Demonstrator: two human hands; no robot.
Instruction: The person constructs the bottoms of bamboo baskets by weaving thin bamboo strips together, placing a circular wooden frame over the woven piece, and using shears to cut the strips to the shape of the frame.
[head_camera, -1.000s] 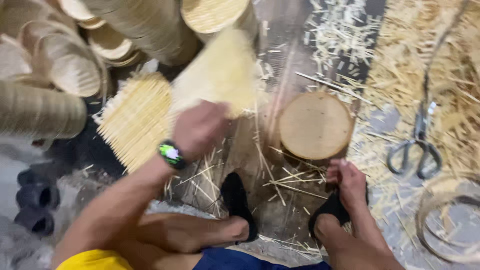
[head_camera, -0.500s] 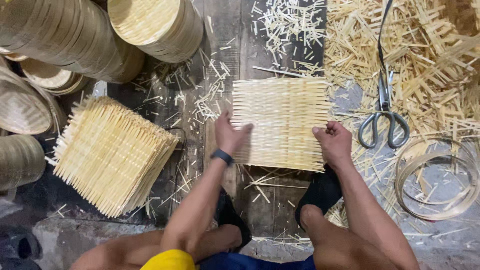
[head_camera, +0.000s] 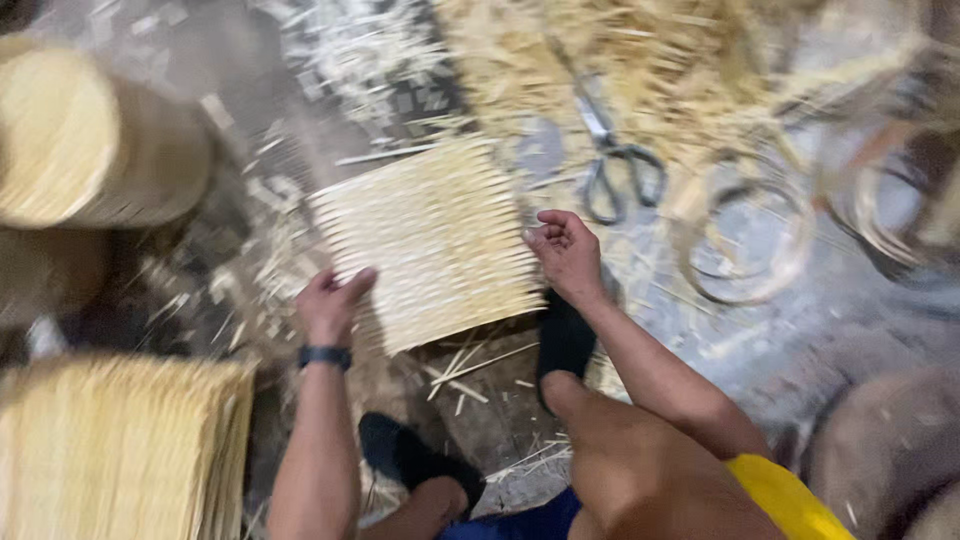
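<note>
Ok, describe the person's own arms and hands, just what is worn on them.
Both arms are bare, with no sleeves or gloves. The left hand has a dark band with a dark face, like a watch, at the wrist. The right hand wears nothing.

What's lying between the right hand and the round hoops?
In the head view, scissors lie between the right hand and the hoops, on straw-littered floor.
</note>
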